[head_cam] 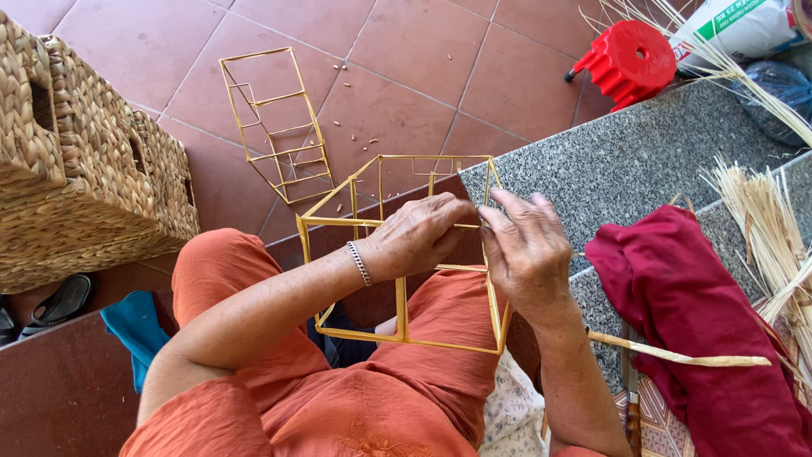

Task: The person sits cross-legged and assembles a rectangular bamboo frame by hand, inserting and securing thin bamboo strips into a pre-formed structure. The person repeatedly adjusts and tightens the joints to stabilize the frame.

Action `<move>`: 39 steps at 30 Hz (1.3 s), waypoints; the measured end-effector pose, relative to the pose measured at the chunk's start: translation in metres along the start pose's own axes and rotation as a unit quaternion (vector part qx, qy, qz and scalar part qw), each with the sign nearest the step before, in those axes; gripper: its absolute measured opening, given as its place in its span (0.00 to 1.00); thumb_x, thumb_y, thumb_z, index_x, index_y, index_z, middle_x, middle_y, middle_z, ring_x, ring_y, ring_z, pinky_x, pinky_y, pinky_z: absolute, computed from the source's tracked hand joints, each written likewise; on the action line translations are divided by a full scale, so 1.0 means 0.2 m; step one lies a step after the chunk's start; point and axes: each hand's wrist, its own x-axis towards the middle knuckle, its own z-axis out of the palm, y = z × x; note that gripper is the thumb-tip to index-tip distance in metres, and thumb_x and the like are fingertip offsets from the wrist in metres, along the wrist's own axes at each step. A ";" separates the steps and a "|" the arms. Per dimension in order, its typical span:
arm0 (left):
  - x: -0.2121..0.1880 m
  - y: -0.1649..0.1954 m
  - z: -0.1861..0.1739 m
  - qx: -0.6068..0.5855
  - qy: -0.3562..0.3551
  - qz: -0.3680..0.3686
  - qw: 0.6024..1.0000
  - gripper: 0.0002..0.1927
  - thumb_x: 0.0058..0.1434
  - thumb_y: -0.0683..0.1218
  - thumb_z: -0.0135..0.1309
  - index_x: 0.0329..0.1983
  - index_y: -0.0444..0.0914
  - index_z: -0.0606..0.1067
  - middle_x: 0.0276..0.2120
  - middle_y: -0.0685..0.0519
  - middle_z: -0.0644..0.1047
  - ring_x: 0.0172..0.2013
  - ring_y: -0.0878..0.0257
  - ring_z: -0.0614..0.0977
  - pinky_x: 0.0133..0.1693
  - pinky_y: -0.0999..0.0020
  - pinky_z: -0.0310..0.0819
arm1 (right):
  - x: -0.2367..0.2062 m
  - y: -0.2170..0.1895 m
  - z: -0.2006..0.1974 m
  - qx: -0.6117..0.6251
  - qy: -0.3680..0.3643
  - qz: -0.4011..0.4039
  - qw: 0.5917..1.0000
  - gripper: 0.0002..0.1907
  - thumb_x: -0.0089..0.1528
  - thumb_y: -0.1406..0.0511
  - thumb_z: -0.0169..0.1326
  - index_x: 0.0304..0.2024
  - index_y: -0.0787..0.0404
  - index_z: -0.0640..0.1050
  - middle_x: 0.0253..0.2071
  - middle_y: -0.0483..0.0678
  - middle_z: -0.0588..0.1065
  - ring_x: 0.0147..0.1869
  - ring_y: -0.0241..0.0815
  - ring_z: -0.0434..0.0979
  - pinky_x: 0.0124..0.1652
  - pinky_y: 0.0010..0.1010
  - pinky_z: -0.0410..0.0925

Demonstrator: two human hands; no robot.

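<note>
At the centre of the frame, a thin strip point(468, 225) is pinched between the fingers point(448, 211) of the left hand point(414, 239) and those of the right hand point(529, 254), both closed narrowly on it at the upper rail of a yellow stick frame point(402, 288) resting on the lap. A slip is judged possible: uneven pull could crack a slender stick or loosen a joint. A second frame point(275, 127) lies on the tiled floor point(406, 51) at upper left; a woven basket point(76, 169) stands left, red cloth point(685, 313) on the granite worktop point(626, 161) right.
</note>
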 end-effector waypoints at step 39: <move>0.03 -0.12 -0.02 -0.082 -0.069 0.006 0.994 0.08 0.64 0.46 0.58 0.39 0.36 0.80 0.28 0.49 0.80 0.25 0.59 0.81 0.30 0.68 0.78 | -0.02 0.07 0.05 0.101 -0.069 0.061 0.991 0.05 0.61 0.67 0.64 0.40 0.56 0.82 0.27 0.42 0.75 0.32 0.42 0.73 0.35 0.37 0.62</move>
